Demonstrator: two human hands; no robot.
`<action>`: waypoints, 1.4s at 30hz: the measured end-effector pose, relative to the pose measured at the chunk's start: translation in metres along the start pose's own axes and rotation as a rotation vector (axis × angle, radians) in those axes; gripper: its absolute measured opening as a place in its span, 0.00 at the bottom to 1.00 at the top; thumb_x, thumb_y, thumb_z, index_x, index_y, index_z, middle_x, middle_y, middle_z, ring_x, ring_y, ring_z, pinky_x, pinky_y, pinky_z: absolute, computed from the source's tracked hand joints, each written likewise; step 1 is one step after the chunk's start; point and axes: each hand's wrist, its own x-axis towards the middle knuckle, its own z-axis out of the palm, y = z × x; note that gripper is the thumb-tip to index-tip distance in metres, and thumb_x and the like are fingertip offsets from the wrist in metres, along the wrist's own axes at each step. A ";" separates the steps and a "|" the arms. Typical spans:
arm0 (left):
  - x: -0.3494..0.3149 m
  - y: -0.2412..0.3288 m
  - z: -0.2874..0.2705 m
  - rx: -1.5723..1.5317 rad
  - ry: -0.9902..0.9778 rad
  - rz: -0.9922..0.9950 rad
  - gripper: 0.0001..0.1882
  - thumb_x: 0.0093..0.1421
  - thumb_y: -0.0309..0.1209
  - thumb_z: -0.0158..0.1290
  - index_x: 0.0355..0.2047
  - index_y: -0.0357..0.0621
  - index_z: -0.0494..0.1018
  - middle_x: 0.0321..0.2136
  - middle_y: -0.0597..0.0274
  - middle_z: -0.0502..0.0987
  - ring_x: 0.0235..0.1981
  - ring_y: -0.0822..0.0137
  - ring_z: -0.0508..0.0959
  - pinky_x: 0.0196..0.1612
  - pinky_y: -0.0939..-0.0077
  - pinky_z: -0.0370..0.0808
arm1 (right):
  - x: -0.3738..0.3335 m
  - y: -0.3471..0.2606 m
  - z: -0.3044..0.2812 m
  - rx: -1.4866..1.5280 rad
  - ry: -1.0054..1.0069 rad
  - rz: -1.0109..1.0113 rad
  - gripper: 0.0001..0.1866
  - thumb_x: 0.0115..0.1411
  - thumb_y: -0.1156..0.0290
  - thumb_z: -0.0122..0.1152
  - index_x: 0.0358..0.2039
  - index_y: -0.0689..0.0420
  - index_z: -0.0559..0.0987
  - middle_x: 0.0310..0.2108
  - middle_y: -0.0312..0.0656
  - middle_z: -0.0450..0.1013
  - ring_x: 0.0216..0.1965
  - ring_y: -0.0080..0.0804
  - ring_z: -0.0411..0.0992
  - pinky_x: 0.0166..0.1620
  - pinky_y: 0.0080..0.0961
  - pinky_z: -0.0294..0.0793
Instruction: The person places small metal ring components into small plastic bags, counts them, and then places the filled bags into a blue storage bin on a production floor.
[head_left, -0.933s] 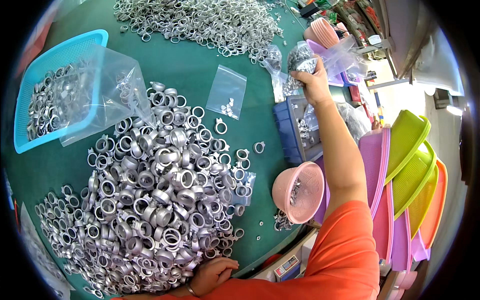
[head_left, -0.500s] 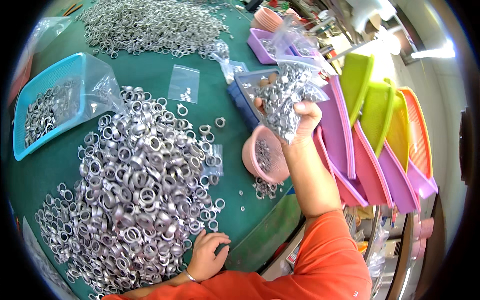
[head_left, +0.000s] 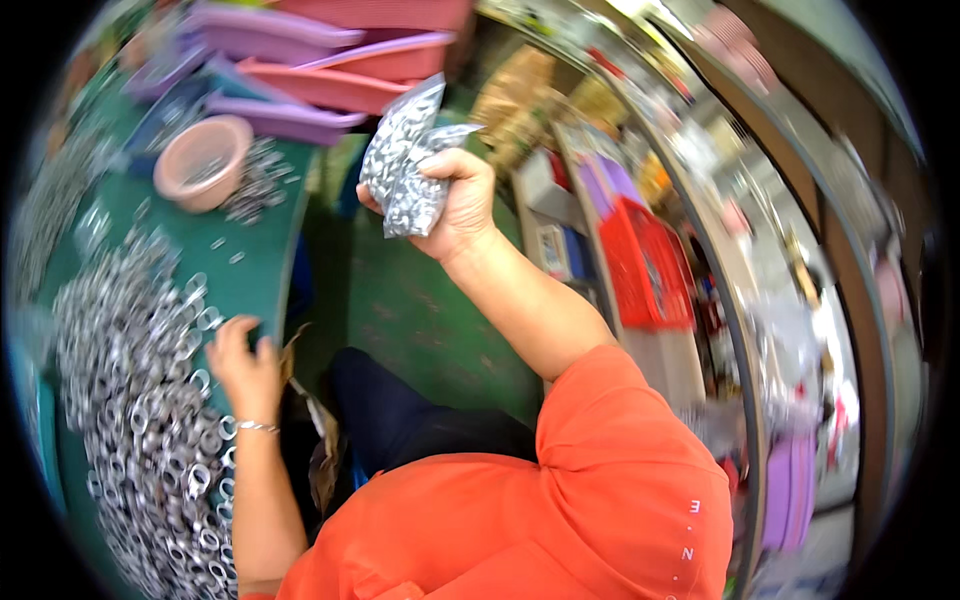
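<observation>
We are gripping a clear plastic bag of small metal rings (head_left: pixel 405 160) in our right hand (head_left: pixel 462 205), fingers clenched tight around its lower half, and we are holding it up in the air, off the table's near edge and over the green floor (head_left: pixel 400 300). The bag's top is sticking up and leaning toward the stacked trays. Our right arm is running back from it in an orange sleeve (head_left: pixel 600 470).

Our left hand (head_left: pixel 245 368) is resting on the green table (head_left: pixel 262 262) near its edge, palm down with the fingers lying loosely spread, grasping nothing that we can see; its fingertips are touching the margin of the big heap of loose silver rings (head_left: pixel 135 400). A thin bracelet (head_left: pixel 256 427) is sitting on that wrist.

Farther up the table, a pink bowl (head_left: pixel 203 160) is standing with a small scatter of rings (head_left: pixel 258 180) just beside it. Beyond the bowl, pink and purple plastic trays (head_left: pixel 330 70) are lying stacked one over another, just beyond the raised bag. Off to our right, a red plastic basket (head_left: pixel 645 260) is sitting among blurred boxes and clutter, too smeared for us to tell apart.
</observation>
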 end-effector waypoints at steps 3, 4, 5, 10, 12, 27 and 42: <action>0.000 -0.022 0.001 0.113 -0.029 0.097 0.13 0.45 0.23 0.54 0.34 0.44 0.70 0.39 0.59 0.73 0.44 0.55 0.71 0.53 0.56 0.58 | -0.064 -0.076 -0.041 -0.076 0.327 -0.234 0.23 0.37 0.73 0.52 0.39 0.60 0.70 0.31 0.45 0.71 0.31 0.43 0.72 0.36 0.47 0.75; 0.001 -0.021 0.005 0.121 -0.038 0.113 0.13 0.45 0.23 0.54 0.34 0.43 0.71 0.39 0.59 0.73 0.45 0.55 0.71 0.52 0.58 0.59 | -0.089 -0.109 -0.056 -0.106 0.465 -0.324 0.22 0.37 0.74 0.52 0.39 0.60 0.70 0.30 0.44 0.71 0.30 0.42 0.71 0.35 0.46 0.75; 0.002 -0.024 0.001 0.145 -0.039 0.126 0.13 0.45 0.23 0.54 0.34 0.43 0.71 0.39 0.58 0.73 0.44 0.55 0.71 0.51 0.60 0.60 | -0.107 -0.138 -0.075 -0.131 0.523 -0.413 0.22 0.37 0.74 0.53 0.38 0.60 0.70 0.29 0.44 0.70 0.30 0.42 0.71 0.34 0.45 0.75; 0.000 -0.020 0.010 0.154 -0.009 0.208 0.10 0.46 0.19 0.53 0.31 0.36 0.70 0.35 0.52 0.72 0.41 0.53 0.71 0.48 0.65 0.66 | -0.220 -0.314 -0.157 -0.304 0.939 -0.806 0.17 0.38 0.75 0.51 0.33 0.59 0.67 0.24 0.43 0.68 0.23 0.40 0.72 0.26 0.36 0.76; 0.001 -0.026 0.009 0.148 -0.033 0.189 0.10 0.45 0.19 0.52 0.32 0.37 0.70 0.37 0.51 0.71 0.41 0.53 0.71 0.47 0.64 0.66 | -0.265 -0.392 -0.212 -0.350 1.101 -0.819 0.15 0.44 0.70 0.52 0.34 0.61 0.67 0.29 0.48 0.71 0.26 0.44 0.71 0.28 0.43 0.75; 0.003 -0.044 0.007 0.184 -0.086 0.133 0.08 0.50 0.19 0.49 0.33 0.34 0.67 0.36 0.52 0.68 0.41 0.55 0.68 0.49 0.67 0.64 | -0.368 -0.498 -0.284 -1.465 2.454 -0.502 0.21 0.55 0.59 0.52 0.43 0.60 0.72 0.41 0.54 0.72 0.42 0.51 0.72 0.49 0.44 0.69; -0.006 0.013 -0.008 0.223 0.015 0.037 0.10 0.44 0.28 0.55 0.30 0.44 0.72 0.33 0.57 0.71 0.41 0.55 0.70 0.50 0.58 0.64 | -0.177 -0.415 -0.281 -2.728 0.884 -1.080 0.16 0.52 0.76 0.50 0.43 0.60 0.74 0.46 0.50 0.70 0.48 0.45 0.68 0.51 0.36 0.65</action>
